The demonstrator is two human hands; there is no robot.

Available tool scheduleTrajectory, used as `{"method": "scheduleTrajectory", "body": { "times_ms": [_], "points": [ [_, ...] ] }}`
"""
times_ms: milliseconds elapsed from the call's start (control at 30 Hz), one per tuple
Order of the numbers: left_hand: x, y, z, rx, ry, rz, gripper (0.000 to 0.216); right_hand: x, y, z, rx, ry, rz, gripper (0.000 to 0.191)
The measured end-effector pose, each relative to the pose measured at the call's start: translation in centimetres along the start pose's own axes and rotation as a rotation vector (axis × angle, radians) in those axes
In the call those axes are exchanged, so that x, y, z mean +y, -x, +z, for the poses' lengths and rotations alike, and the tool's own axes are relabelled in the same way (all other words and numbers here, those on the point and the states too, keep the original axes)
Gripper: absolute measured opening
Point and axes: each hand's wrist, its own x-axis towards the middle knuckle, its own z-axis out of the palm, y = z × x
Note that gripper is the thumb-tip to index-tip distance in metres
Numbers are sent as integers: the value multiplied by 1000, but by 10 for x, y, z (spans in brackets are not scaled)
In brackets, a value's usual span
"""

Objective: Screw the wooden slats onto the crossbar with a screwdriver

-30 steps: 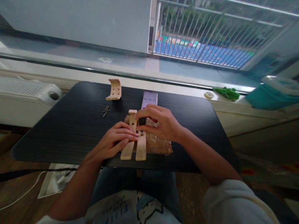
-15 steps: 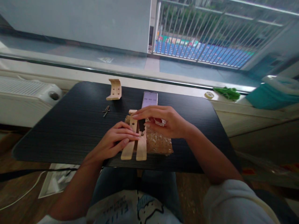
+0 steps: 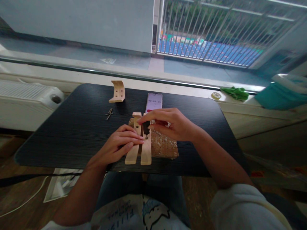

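Note:
My right hand (image 3: 171, 124) grips a short black screwdriver (image 3: 146, 127) between thumb and fingers. The tool stands upright over a hole in the right-hand pale wooden leg piece (image 3: 146, 156), its tip at the hole. Stretched flat, the fingers of my left hand (image 3: 122, 140) lie across the left-hand wooden piece (image 3: 131, 156) and touch the edge of the right-hand one. Both pieces rest on a brown block in clear wrap (image 3: 165, 145). Whether a screw sits under the tip is too small to tell.
On the black table (image 3: 72, 134) lie several loose screws (image 3: 109, 114) and a curved wooden piece with holes (image 3: 118, 91). A phone (image 3: 154, 101) showing a timer lies behind my right hand. Tape roll (image 3: 216, 95), green cloth (image 3: 235, 93) and teal bin (image 3: 275, 95) are on the sill.
The view has shifted slightly. My right hand and the screwdriver stay at the same hole with hardly any movement, and my left hand still lies on the wood. The phone's timer has advanced.

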Motion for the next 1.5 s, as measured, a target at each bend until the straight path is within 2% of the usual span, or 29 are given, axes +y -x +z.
{"method": "scheduleTrajectory", "body": {
  "times_ms": [500, 967, 1333, 1500],
  "points": [
    [0, 0, 1, 17, -11, -3, 29, 2, 1, 5, 81, 60, -15, 22],
    [3, -3, 0, 31, -13, 18, 28, 6, 0, 11, 230, 192, -77, 19],
    [1, -2, 1, 15, -9, 22, 26, 7, 1, 18, 273, 225, -79, 21],
    [1, -2, 1, 14, -15, 20, 26, 10, -1, 20, 281, 205, -143, 19]
  ]
}}
